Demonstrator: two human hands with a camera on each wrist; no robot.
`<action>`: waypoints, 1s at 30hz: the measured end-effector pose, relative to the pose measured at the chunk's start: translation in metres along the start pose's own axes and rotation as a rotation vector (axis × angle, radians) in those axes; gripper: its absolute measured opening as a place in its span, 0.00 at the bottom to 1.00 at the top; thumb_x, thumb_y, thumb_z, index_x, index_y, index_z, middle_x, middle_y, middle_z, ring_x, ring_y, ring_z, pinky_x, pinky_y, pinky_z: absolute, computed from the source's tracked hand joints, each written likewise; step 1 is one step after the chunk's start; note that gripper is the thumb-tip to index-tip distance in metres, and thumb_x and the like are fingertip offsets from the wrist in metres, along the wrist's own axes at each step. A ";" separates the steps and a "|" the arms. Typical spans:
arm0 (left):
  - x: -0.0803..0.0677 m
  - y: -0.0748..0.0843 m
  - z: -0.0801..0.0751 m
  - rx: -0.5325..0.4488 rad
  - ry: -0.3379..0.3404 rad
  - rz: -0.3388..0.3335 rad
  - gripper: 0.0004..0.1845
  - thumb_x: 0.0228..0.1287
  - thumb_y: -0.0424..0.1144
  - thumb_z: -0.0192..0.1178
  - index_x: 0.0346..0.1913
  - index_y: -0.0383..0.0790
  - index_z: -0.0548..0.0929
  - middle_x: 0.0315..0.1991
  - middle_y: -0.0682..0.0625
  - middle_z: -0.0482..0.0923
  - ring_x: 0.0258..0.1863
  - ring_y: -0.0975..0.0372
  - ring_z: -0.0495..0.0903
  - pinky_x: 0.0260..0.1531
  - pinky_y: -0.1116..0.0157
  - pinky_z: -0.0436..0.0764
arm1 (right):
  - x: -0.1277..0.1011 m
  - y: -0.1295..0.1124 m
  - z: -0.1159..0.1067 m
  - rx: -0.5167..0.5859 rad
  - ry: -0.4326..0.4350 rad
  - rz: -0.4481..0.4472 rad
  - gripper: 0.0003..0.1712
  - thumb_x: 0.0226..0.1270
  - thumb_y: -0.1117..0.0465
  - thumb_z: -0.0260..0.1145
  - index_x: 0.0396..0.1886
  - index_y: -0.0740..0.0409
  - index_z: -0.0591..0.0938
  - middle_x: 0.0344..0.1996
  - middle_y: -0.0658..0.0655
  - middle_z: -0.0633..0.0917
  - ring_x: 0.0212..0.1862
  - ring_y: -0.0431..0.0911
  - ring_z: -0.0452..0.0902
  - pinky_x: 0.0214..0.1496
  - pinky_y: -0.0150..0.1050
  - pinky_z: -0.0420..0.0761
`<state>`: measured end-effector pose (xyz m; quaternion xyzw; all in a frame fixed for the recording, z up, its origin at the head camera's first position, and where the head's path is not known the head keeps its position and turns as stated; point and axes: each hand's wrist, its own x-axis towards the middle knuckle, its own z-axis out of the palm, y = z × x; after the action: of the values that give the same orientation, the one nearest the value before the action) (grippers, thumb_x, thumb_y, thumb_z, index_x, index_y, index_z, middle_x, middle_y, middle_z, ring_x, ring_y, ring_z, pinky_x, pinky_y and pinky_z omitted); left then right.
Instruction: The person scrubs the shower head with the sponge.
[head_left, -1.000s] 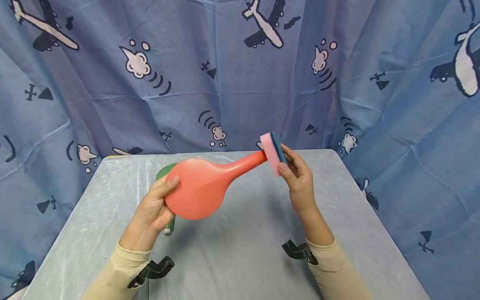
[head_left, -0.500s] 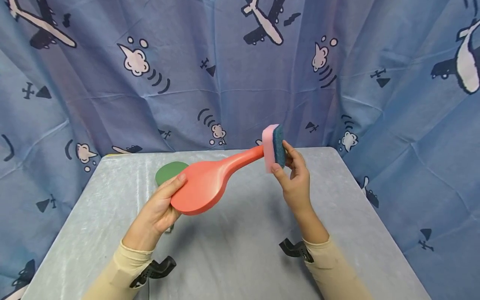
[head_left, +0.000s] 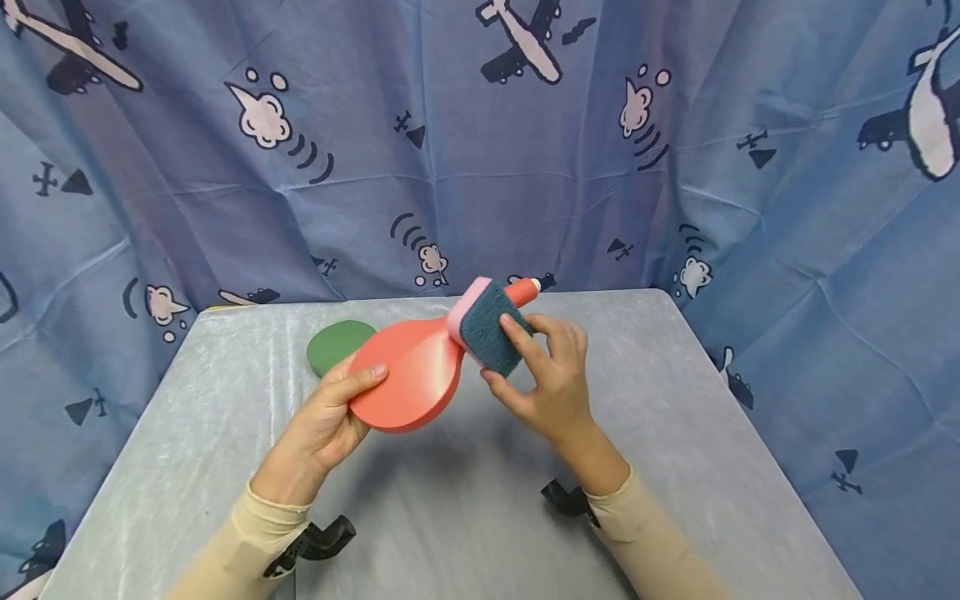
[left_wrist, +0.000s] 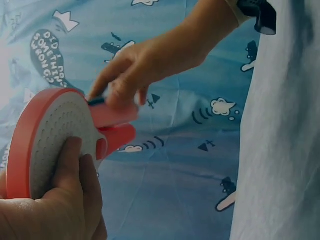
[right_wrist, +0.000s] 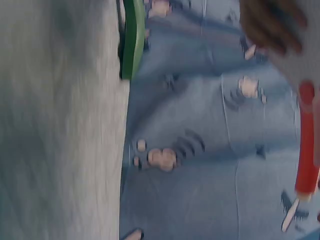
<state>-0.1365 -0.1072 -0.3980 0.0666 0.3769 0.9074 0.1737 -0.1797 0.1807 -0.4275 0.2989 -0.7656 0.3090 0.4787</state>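
From the head view, your left hand [head_left: 324, 421] grips the round head of the red paddle [head_left: 408, 375], thumb lying across its flat face, holding it in the air above the grey table [head_left: 465, 500]. Your right hand [head_left: 551, 387] pinches the pink and blue sponge [head_left: 487, 329] and presses its pink side onto the paddle's neck, just below the handle tip. A green paddle [head_left: 337, 346] lies on the table behind.

From the left wrist view, the fingers [left_wrist: 75, 175] of your left hand curl round the paddle's rim, over its dotted underside, while your right hand [left_wrist: 150, 60] bears down on the neck.

The right wrist view is blurred; only the red handle [right_wrist: 306, 145] and the green paddle's edge [right_wrist: 132, 37] show.

The grip sits far from where you press, so a hard stroke could likely lever the paddle out of your left hand; the sponge may also slide off the narrow neck.
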 end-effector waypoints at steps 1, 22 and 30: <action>0.000 0.000 0.000 0.007 -0.010 0.006 0.27 0.73 0.21 0.50 0.71 0.33 0.60 0.54 0.45 0.83 0.46 0.57 0.89 0.46 0.62 0.87 | 0.001 0.005 -0.002 -0.035 0.010 0.029 0.36 0.64 0.41 0.71 0.67 0.54 0.80 0.49 0.68 0.79 0.48 0.61 0.73 0.53 0.60 0.66; -0.001 -0.009 0.003 -0.097 -0.125 0.037 0.21 0.73 0.22 0.45 0.65 0.35 0.70 0.54 0.44 0.84 0.47 0.56 0.89 0.50 0.63 0.86 | 0.002 0.015 -0.006 -0.117 0.135 0.205 0.39 0.65 0.40 0.71 0.70 0.53 0.76 0.50 0.67 0.79 0.51 0.61 0.73 0.57 0.59 0.64; 0.000 -0.008 0.000 -0.073 -0.160 0.037 0.25 0.73 0.21 0.43 0.71 0.36 0.64 0.58 0.45 0.81 0.50 0.56 0.88 0.53 0.63 0.85 | 0.001 -0.005 0.003 0.089 0.059 -0.097 0.36 0.65 0.40 0.70 0.63 0.60 0.79 0.47 0.68 0.79 0.47 0.60 0.74 0.52 0.59 0.68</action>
<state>-0.1342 -0.1015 -0.4035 0.1396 0.3270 0.9153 0.1890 -0.1785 0.1751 -0.4267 0.3473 -0.7211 0.3281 0.5018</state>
